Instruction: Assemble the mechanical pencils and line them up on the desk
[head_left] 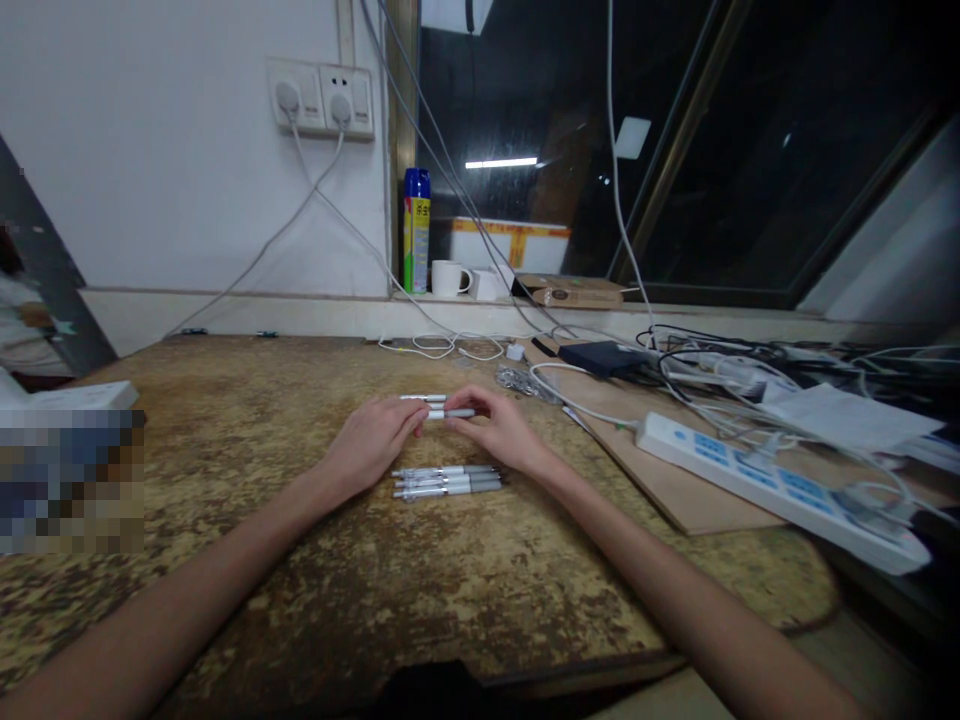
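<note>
Both hands meet over the middle of the worn wooden table point(300, 590). My left hand point(379, 438) is closed on the left end of a white-and-grey pen point(436, 414), its fingertips pinched together. The pen's grey right end lies between the thumb and fingers of my right hand point(491, 428). Just behind it another white pen point(424, 398) shows, partly hidden by my fingers. Nearer to me, several similar pens point(448, 483) lie side by side, clear ends to the left and grey ends to the right.
A white power strip point(780, 490) rests at the right, partly on a brown board point(675, 505), among tangled cables. A crumpled clear plastic bag point(525, 382) lies beyond my right hand. A spray can point(417, 230) and white mug point(448, 278) stand on the windowsill.
</note>
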